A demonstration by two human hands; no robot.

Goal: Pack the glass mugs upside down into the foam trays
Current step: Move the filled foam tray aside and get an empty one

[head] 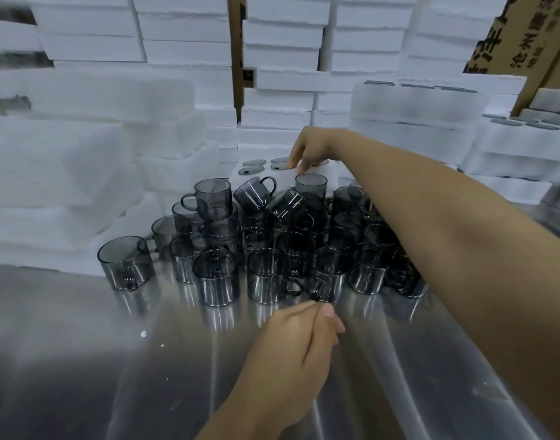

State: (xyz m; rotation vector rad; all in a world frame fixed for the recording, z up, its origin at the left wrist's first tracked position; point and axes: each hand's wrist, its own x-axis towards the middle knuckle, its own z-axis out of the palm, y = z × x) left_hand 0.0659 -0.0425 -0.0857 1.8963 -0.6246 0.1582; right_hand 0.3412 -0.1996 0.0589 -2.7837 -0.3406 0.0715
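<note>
Placing step: the right hand seats a mug in the foam tray at frame centre, its grip unclear; the left hand pinches a mug handle below, next to lift and invert

Single head-worn view, forward and down, close over a steel table toward stacked foam.

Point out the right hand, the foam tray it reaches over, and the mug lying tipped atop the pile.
right hand [310, 147], head view, back of hand
foam tray [331, 173], head view, bare top
tipped mug [251, 193], head view, side wall
</note>
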